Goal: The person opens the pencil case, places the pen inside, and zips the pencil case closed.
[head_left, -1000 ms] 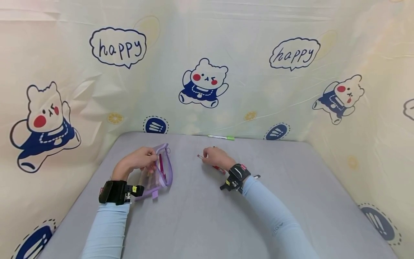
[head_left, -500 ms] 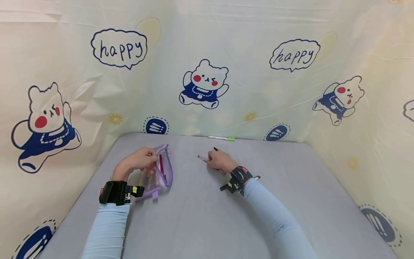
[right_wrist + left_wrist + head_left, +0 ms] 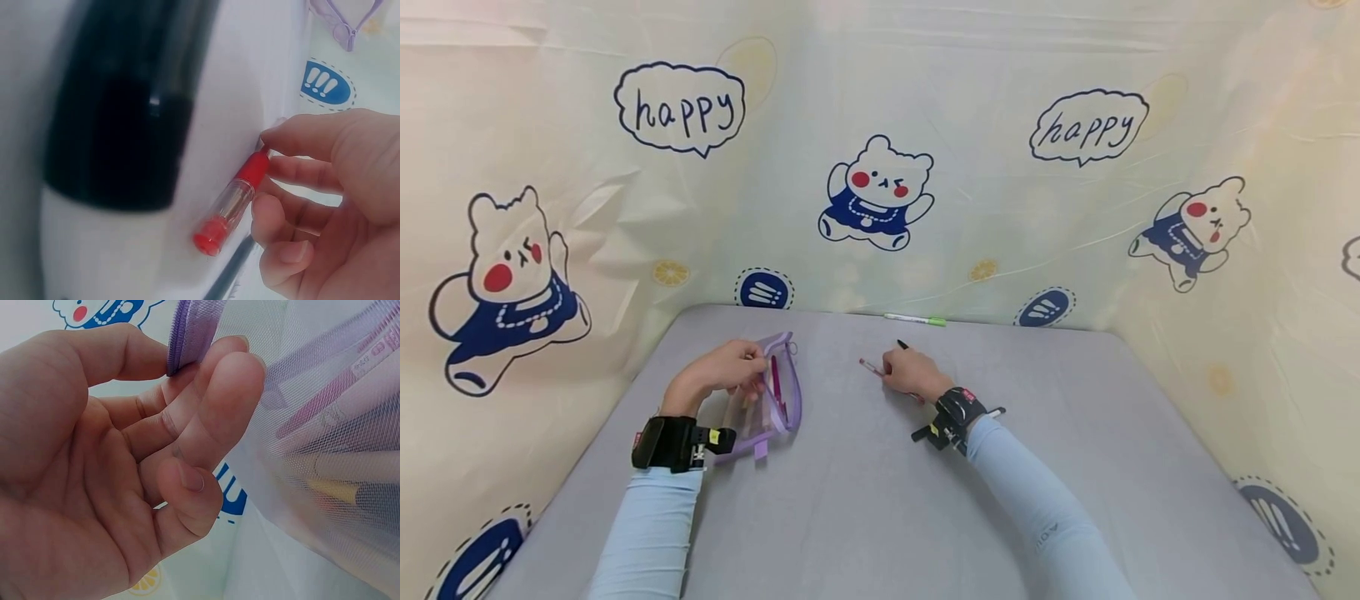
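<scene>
My left hand [image 3: 730, 368] pinches the zip edge of a purple mesh pencil case [image 3: 798, 400], whose mouth gapes to the right. Through the mesh in the left wrist view, several pens show, among them a pink pen [image 3: 312, 412]. My right hand [image 3: 917, 373] is low over the table, thumb and fingers around a red pen [image 3: 253, 167] with a clear end; its far end sticks out left of the hand in the head view. A dark pen [image 3: 231, 269] runs beneath the fingers, and a black tip [image 3: 902, 343] shows beyond the knuckles.
A white marker with a green cap [image 3: 915, 319] lies at the table's back edge. Under my right wrist, another pen's end [image 3: 997, 411] pokes out; a large black and white barrel [image 3: 125, 125] fills the right wrist view's left. A printed curtain [image 3: 985, 208] surrounds the grey table [image 3: 850, 517].
My right hand has shifted slightly right along the red pen, uncovering more of its left end and the black tip. My left hand and the pencil case stay put.
</scene>
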`<state>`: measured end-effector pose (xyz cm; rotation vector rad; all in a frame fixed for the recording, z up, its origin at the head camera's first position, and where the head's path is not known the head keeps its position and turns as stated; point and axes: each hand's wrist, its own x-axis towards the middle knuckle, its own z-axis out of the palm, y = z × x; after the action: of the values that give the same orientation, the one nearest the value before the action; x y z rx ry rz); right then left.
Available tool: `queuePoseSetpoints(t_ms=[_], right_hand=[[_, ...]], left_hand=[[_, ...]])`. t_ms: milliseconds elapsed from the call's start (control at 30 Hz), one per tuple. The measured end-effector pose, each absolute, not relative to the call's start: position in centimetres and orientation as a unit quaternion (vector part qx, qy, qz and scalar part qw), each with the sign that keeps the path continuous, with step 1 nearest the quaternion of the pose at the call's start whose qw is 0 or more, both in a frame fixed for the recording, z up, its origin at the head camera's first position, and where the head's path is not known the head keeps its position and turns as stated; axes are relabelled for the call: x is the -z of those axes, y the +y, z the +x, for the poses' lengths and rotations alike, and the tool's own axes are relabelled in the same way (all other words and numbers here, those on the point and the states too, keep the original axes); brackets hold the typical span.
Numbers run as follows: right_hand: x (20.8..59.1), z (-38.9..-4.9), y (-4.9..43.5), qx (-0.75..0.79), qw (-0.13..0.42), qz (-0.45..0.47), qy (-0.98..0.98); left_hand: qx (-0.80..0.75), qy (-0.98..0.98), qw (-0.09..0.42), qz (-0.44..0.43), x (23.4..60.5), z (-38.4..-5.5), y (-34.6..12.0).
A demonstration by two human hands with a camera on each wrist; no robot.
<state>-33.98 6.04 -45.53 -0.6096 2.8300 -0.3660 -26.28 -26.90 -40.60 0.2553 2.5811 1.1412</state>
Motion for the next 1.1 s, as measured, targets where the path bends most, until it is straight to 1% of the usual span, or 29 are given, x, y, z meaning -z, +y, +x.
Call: queuePoseSetpoints(t_ms=[400, 667, 1100], right_hand=[[45.2, -33.8, 6.2, 0.142, 0.125, -0.205, 0.96], [44.8, -34.0, 6.1, 0.157, 0.119, -0.203, 0.959], [44.1, -34.1, 5.3, 0.239, 0.148, -0.207, 0.937]], left_hand=[[-0.403, 0.898, 0.155, 0.087, 40.6, -26.3, -26.7], [-0.4, 0.899, 0.154, 0.087, 40.5, -26.3, -26.6], [-0.4, 0.899, 0.153, 0.085, 40.3, -26.1, -26.5]])
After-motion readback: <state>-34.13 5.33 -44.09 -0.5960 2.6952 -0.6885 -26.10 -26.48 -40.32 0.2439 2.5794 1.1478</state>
